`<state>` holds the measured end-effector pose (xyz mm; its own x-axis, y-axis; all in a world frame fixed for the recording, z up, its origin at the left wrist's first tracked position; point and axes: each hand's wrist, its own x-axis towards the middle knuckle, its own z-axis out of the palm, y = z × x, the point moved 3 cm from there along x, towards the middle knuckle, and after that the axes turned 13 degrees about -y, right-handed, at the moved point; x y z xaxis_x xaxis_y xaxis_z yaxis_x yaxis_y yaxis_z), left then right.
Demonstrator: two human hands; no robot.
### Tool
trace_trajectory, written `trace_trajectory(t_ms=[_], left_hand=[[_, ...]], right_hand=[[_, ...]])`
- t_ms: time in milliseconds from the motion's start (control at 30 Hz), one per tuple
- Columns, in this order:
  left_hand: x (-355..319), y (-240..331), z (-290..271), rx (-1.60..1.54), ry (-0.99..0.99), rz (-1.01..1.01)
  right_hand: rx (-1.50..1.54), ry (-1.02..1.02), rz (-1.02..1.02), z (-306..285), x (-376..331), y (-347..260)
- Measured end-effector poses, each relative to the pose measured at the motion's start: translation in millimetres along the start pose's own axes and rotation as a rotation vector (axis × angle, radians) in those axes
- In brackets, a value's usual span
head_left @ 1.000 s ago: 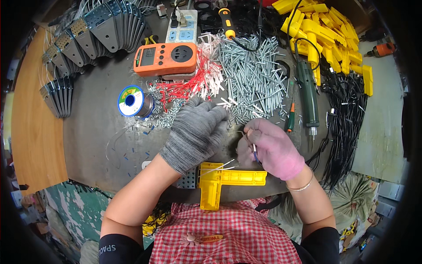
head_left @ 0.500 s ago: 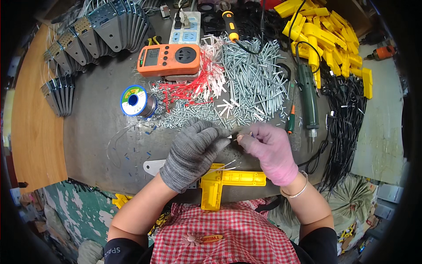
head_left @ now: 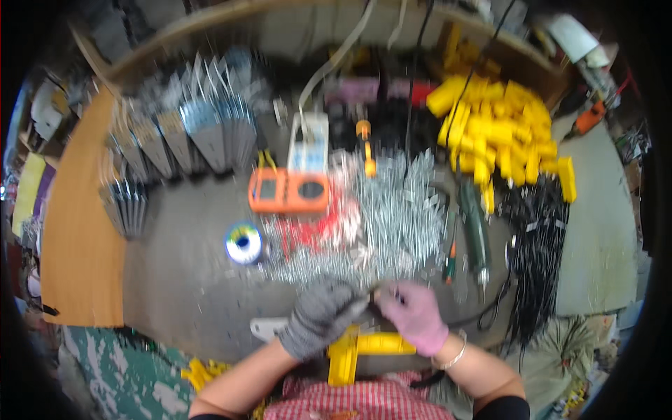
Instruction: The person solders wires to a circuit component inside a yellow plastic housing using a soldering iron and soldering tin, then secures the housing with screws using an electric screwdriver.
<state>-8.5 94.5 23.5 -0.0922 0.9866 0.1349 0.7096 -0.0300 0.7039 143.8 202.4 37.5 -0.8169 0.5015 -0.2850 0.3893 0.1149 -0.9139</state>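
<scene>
My left hand [head_left: 320, 318], in a grey knit glove, is closed in a pinch close to the fingertips of my right hand [head_left: 417, 316]. The right one wears a pink glove and pinches too. What sits between their fingers is small and blurred. Just below them lies a yellow plastic housing [head_left: 343, 360], open side up, partly covered by my left hand. From under the left glove pokes the rounded end of a light metal plate [head_left: 266, 328]. A black cord [head_left: 479, 320] runs off to the right from beside my right hand.
Screws [head_left: 402, 217], red and white small parts [head_left: 325, 234] and a solder spool [head_left: 244, 243] lie ahead. An orange meter [head_left: 289, 190] stands behind. Metal plates [head_left: 210, 133] rise at left; yellow housings [head_left: 500, 133], a green power screwdriver [head_left: 476, 234] and black cords [head_left: 535, 266] fill the right.
The view has tilted up, so the bench and hands appear lower and more of the back shows. Both hands stay pinched together above the yellow housing. The picture is now blurred.
</scene>
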Motion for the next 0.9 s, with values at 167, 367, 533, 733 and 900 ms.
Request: trace_trajectory(t_ms=[167,367,533,733,900], left_hand=[[-7.7,-8.7,5.6,-0.165,-0.040,0.024],[-10.6,-5.2,5.8,-0.164,0.009,-0.014],[-6.7,-15.0,22.9,-0.236,-0.019,0.051],[-7.1,-14.8,21.4,-0.075,-0.076,0.302],[-11.4,-7.7,26.4,-0.127,-0.099,0.355]], right_hand=[[0.009,-0.026,-0.001,7.3,-3.2,11.4],[-0.068,0.044,0.005,2.1,-12.8,-6.9],[-0.025,0.047,-0.077,5.9,-12.4,-8.0],[0.397,-0.401,0.156,-2.3,-9.8,1.7],[0.444,-0.539,0.081,-2.7,-9.0,14.1]])
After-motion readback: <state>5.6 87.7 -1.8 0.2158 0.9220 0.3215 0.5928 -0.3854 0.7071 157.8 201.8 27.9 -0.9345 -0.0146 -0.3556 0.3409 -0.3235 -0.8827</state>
